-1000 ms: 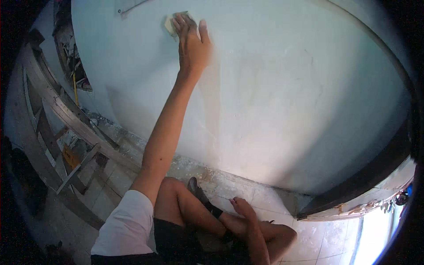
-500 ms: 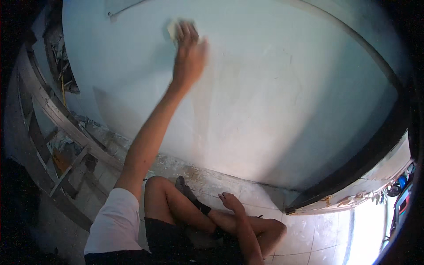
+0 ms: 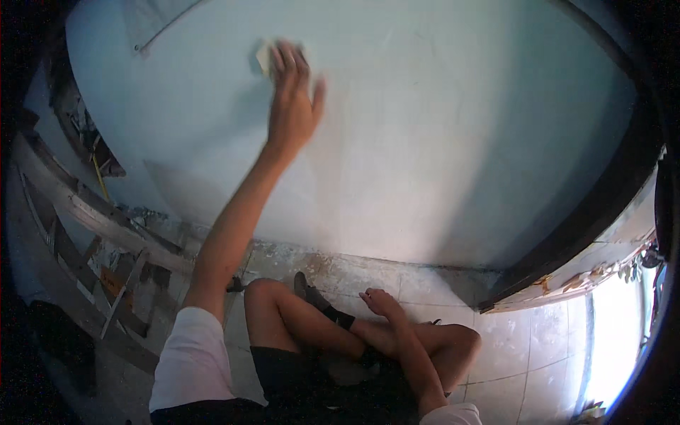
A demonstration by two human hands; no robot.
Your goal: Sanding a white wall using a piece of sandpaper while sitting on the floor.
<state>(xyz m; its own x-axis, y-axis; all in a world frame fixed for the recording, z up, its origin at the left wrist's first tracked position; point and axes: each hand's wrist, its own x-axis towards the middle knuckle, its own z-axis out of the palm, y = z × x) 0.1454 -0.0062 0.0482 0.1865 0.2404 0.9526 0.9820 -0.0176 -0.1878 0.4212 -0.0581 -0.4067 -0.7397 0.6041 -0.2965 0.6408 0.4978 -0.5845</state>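
My left hand (image 3: 289, 88) is raised high against the pale painted wall (image 3: 397, 170), its arm stretched out. Under its extended fingers a pale yellowish sheet (image 3: 264, 59), perhaps sandpaper, is pressed flat to the wall. The thumb stands away from it. Lower down, my right hand (image 3: 383, 303) hangs just beyond my crossed legs (image 3: 280, 312), its forearm lying over the right thigh. Its fingers are curled together, and whatever they may hold is too small to make out.
At the left leans a wooden frame (image 3: 106, 216) with crossbars, with rubble behind it. A dark curved beam (image 3: 567, 255) edges the wall on the right. The tiled floor (image 3: 499, 340) is stained with whitish dust, and bright light falls at the far right.
The whole view has shifted and tilted a little. My left hand stays on the wall with the pale sheet, its thumb less blurred. My right sleeve has come into view.
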